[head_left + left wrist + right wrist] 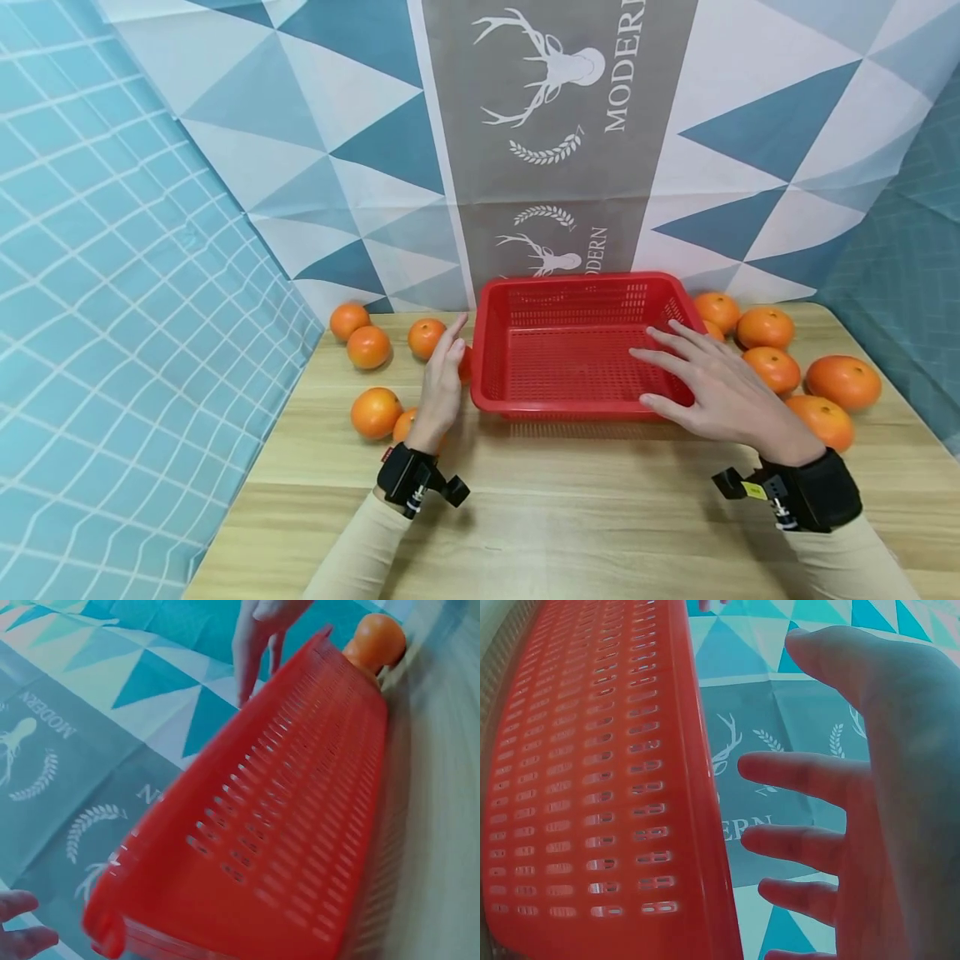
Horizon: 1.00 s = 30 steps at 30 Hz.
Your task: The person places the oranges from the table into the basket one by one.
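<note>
A red plastic basket (577,358) with slotted walls stands on the table, and its visible inside holds nothing. My left hand (441,383) is beside the basket's left end, fingers extended and pointing away from me; whether it touches the rim I cannot tell. Over the basket's right end hovers my right hand (712,383), its fingers spread and holding nothing. In the right wrist view, a gap shows between the fingers (802,776) and the basket's rim (705,780). An orange fruit (466,365), mostly hidden, lies between my left hand and the basket.
Several more orange fruits (377,412) lie left of the basket, one partly behind my left wrist. Another group of orange fruits (843,383) sits to the right, near the table's (555,517) right edge. A patterned cloth (360,167) hangs directly behind the basket.
</note>
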{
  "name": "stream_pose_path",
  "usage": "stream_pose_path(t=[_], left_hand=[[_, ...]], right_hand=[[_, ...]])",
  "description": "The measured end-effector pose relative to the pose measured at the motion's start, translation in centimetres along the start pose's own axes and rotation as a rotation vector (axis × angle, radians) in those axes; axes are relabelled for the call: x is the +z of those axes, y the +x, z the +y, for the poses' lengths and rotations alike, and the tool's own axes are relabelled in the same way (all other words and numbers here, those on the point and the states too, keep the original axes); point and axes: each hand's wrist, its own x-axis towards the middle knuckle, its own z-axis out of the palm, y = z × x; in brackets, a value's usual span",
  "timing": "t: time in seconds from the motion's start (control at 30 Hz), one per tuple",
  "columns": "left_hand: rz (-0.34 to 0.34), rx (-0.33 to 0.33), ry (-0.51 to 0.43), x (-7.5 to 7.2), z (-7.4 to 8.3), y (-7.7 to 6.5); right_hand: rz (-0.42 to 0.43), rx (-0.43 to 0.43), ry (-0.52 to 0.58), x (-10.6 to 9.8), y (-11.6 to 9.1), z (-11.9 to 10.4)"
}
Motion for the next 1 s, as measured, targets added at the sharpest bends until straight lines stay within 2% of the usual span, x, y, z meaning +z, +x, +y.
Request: stream_pose_path(t=[0.27, 0.4, 0.8, 1.0], left_hand=[[-0.008, 0.023, -0.095, 0.5, -2.1, -0.3], [-0.032, 0.005, -0.142, 0.8, -2.2, -0.2], [-0.057, -0.018, -0.177, 1.0, -3.7, 0.2], [-0.083, 0.036, -0.172, 1.0, -4.3, 0.4]], right_hand=[[0.002, -0.008, -0.005, 0.1, 0.1, -0.1], [0.008, -0.009, -0.004, 0.0, 0.1, -0.1], [0.008, -0.008, 0.001, 0.0, 0.0, -0.1], [0.004, -0.009, -0.003, 0.0, 0.0, -0.1]])
